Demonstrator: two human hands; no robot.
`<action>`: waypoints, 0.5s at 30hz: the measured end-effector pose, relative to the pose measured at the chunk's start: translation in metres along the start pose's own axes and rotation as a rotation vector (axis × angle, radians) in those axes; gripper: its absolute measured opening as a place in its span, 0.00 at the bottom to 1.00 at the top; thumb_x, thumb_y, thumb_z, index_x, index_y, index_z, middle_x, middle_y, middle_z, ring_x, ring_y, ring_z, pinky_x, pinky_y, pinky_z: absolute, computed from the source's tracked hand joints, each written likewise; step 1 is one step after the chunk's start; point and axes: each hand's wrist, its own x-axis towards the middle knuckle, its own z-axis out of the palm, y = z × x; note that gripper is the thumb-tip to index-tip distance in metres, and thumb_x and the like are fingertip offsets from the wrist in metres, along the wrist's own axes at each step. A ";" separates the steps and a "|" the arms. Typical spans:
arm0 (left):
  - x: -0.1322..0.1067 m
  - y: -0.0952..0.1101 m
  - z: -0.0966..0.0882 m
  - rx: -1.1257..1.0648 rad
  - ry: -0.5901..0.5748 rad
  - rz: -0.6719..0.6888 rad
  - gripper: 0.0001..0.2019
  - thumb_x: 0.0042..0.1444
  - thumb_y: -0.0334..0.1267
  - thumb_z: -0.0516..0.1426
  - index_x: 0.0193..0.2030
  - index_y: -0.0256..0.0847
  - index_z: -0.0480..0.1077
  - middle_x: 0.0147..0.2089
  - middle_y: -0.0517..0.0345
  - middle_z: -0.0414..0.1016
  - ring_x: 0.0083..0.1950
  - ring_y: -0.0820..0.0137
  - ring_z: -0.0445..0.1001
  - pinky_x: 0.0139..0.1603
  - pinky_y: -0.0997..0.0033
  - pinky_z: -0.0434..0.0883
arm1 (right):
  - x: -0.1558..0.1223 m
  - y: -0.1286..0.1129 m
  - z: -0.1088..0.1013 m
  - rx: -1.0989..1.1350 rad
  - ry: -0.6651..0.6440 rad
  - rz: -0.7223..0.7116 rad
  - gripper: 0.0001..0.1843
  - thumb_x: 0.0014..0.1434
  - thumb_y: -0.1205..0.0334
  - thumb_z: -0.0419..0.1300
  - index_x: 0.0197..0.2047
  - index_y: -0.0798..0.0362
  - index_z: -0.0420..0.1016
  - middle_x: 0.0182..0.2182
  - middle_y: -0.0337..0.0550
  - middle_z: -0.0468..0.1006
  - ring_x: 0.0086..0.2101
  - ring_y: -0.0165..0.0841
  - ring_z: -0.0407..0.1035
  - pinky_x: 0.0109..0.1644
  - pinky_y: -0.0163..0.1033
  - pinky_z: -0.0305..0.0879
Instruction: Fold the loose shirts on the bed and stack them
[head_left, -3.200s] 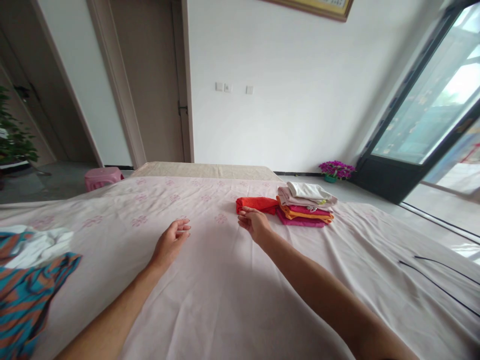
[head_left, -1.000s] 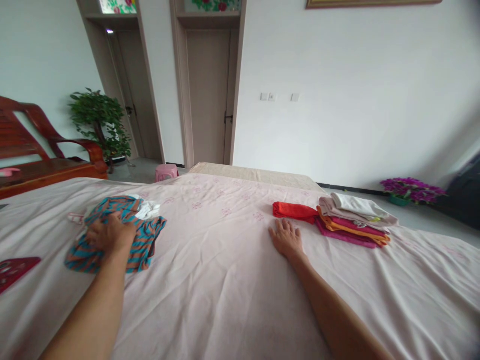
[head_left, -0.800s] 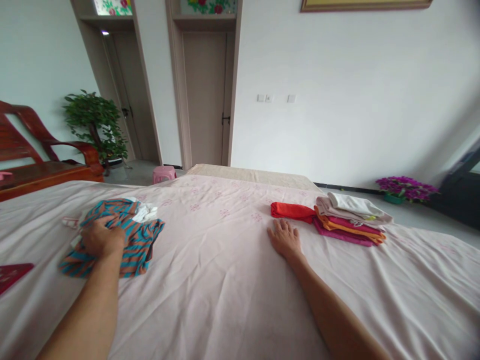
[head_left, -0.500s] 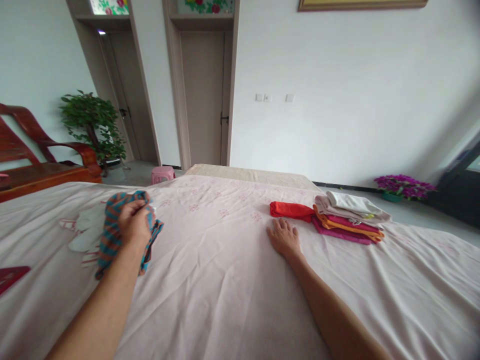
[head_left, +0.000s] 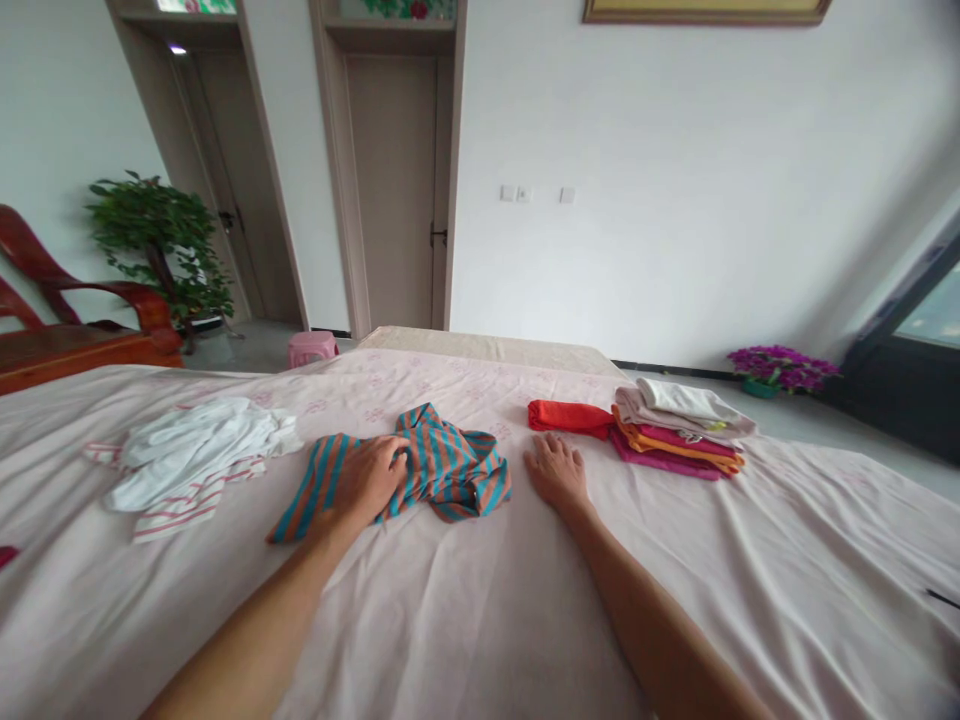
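Observation:
A crumpled teal-and-brown striped garment [head_left: 442, 466] lies on the pink bed sheet [head_left: 480, 610] in the middle. My left hand [head_left: 365, 480] rests on its left part with fingers curled into the cloth. My right hand [head_left: 556, 470] lies flat and open on the sheet just right of the garment. Beyond that hand sits a folded red cloth [head_left: 566, 416], and next to it a stack of folded clothes [head_left: 679, 427] in pink, orange and beige.
A white garment with red stripes [head_left: 191, 458] lies loose at the left of the bed. A wooden chair [head_left: 71, 330], a potted plant [head_left: 157, 240] and a pink stool [head_left: 310, 347] stand beyond the bed. Purple flowers [head_left: 780, 365] sit by the glass door.
My left hand has dragged the striped garment from the left of the bed to the middle, leaving the white garment behind. My right hand stayed flat on the sheet.

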 end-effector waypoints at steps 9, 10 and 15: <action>-0.010 -0.020 0.014 0.443 -0.027 -0.014 0.21 0.65 0.42 0.48 0.60 0.39 0.69 0.62 0.39 0.70 0.63 0.52 0.66 0.64 0.50 0.57 | -0.004 -0.003 -0.008 0.041 0.021 0.007 0.26 0.69 0.51 0.44 0.64 0.50 0.64 0.66 0.51 0.60 0.64 0.44 0.52 0.65 0.50 0.44; -0.010 -0.019 0.014 0.449 -0.026 -0.012 0.21 0.65 0.42 0.47 0.60 0.38 0.68 0.62 0.38 0.70 0.63 0.51 0.66 0.64 0.50 0.57 | -0.004 -0.003 -0.009 0.047 0.023 0.007 0.25 0.69 0.51 0.44 0.63 0.50 0.65 0.66 0.51 0.61 0.64 0.44 0.52 0.65 0.50 0.44; -0.011 -0.020 0.015 0.438 -0.006 -0.009 0.20 0.66 0.42 0.47 0.59 0.40 0.68 0.62 0.41 0.70 0.62 0.53 0.67 0.64 0.52 0.57 | -0.005 -0.003 -0.009 0.053 0.013 0.023 0.25 0.69 0.51 0.44 0.63 0.51 0.65 0.66 0.52 0.60 0.64 0.44 0.51 0.65 0.50 0.42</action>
